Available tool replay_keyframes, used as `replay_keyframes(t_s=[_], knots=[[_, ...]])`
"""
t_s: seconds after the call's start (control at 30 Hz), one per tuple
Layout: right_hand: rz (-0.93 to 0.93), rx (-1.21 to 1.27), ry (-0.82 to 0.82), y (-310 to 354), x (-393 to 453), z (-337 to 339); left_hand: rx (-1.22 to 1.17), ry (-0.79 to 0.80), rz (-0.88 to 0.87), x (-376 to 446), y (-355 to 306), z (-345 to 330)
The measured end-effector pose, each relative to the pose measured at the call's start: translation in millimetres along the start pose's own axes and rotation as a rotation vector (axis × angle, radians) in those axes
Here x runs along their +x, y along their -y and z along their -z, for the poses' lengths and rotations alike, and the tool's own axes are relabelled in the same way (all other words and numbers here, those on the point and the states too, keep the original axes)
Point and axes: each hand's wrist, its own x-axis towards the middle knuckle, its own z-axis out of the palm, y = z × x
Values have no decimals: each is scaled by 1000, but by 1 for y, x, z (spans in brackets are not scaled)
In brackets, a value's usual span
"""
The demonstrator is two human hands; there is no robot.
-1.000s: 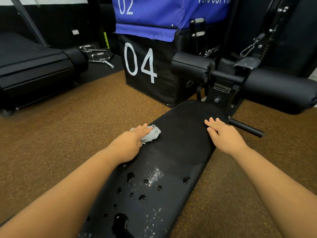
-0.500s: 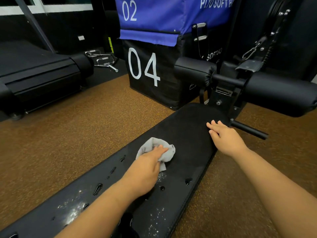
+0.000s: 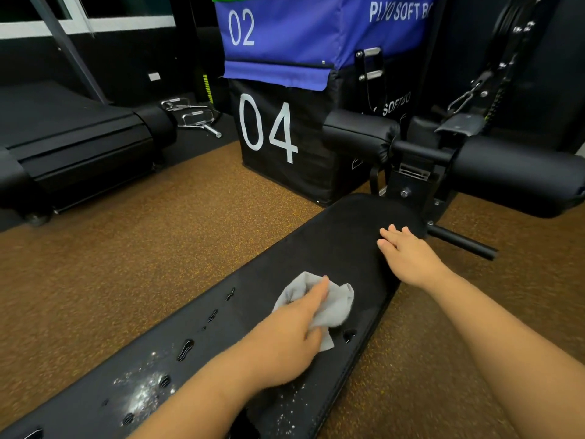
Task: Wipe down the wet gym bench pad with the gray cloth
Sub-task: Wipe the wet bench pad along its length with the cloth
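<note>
A long black bench pad runs from the lower left to the upper right. Water drops and white specks lie on its near half, and one drop sits by the right edge. My left hand presses a crumpled gray cloth onto the middle of the pad, fingers on top of it. My right hand lies flat and open on the pad's far right edge, holding nothing.
Black roller pads and a metal bar stand at the bench's far end. A black and blue plyo box marked 04 is behind it. A treadmill sits at the left on the brown speckled floor.
My left hand has dragged the cloth from the pad's far left edge toward the middle and nearer to me. My right hand has stayed on the far right edge.
</note>
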Motion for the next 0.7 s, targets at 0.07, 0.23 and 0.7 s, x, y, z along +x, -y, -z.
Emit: replay_keyframes(t_s=[0.07,0.23,0.7], knots=[[111,57,-8,24,-13,-5,26,25,-5,-11,1,19],[456,277,55,74,-66,-22,-64,-238,80,-14,29,62],[741,-22,207,82,-83,-65,-27,-62,338,14,66,60]])
